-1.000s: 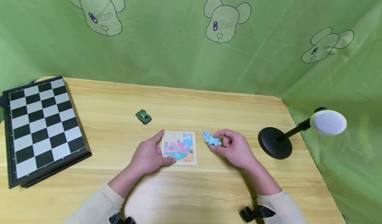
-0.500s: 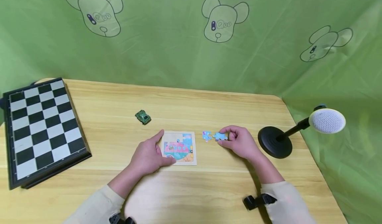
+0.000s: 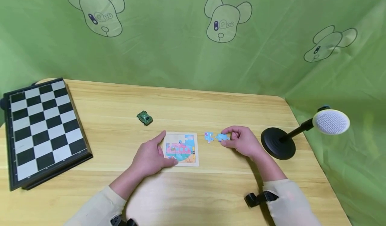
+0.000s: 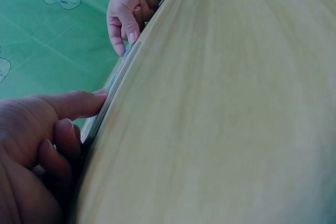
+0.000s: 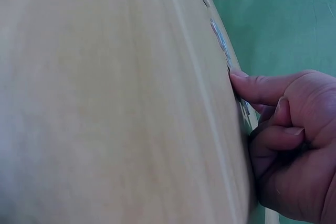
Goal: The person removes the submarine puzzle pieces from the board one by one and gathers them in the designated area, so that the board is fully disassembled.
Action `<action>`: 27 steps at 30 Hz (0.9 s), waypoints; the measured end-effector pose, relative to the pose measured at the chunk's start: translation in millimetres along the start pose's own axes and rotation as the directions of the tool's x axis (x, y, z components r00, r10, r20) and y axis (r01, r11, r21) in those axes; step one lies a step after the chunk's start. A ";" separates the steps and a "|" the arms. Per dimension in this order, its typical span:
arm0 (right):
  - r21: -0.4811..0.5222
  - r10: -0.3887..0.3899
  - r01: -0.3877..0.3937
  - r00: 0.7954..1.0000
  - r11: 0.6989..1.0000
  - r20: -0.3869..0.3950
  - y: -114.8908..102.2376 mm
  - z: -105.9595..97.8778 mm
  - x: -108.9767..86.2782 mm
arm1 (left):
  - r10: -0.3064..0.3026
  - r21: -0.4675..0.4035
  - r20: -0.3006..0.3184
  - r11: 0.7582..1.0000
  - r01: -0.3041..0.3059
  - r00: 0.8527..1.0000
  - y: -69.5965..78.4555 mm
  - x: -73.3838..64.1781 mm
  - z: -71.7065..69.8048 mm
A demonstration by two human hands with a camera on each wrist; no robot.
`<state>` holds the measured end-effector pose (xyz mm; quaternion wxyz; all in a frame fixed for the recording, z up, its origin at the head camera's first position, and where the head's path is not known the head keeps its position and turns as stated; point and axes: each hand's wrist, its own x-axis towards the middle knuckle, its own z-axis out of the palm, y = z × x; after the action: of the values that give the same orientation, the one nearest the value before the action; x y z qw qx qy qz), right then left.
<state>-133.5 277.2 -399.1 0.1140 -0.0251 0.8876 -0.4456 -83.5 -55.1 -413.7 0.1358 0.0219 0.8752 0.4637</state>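
A square jigsaw puzzle board (image 3: 195, 152) with a pale frame and a partly filled pink, blue and green picture lies on the wooden table. My left hand (image 3: 152, 156) grips its left side, thumb over the lower edge and index finger at the upper left corner; in the left wrist view the other fingers are curled. My right hand (image 3: 241, 140) pinches a light blue puzzle piece (image 3: 221, 137) between thumb and index finger, low at the tabletop. A second blue puzzle piece (image 3: 208, 137) with pink marks lies between the board and the held piece.
A small green toy car (image 3: 144, 118) sits behind the board. At the left is a black-and-white chessboard (image 3: 48, 129) with a dark rim. A round black stand (image 3: 278, 144) with a white disc head (image 3: 331, 122) rises at the right. Green cloth (image 3: 181, 52) hangs behind.
My right hand has moved right and slightly away from me with the light blue piece, parting it from the second piece. It then stays nearly still. The left hand and board have not moved.
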 end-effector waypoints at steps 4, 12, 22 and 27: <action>0.012 -0.003 0.003 1.000 1.000 -0.012 0.3 0.9 -1.5 | 0.000 -0.009 0.002 1.000 0.000 1.000 0.9 -0.4 0.1; 0.005 -0.108 0.109 0.990 0.994 -0.094 -14.2 22.9 -14.1 | -0.003 -0.019 0.008 1.000 0.003 1.000 1.8 -1.3 0.4; 0.008 -0.242 0.243 0.969 0.970 -0.049 -39.1 65.7 -19.1 | -0.002 -0.019 0.004 1.000 0.002 1.000 1.3 -1.5 0.3; 0.013 -0.242 0.242 0.970 0.970 0.029 -46.1 78.3 -16.7 | -0.001 -0.014 0.005 1.000 0.001 1.000 1.4 -1.3 0.0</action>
<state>-102.3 190.5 -404.5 0.0724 -0.1395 0.8740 -0.4597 -82.3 -54.5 -412.3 0.1382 0.0218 0.8716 0.4698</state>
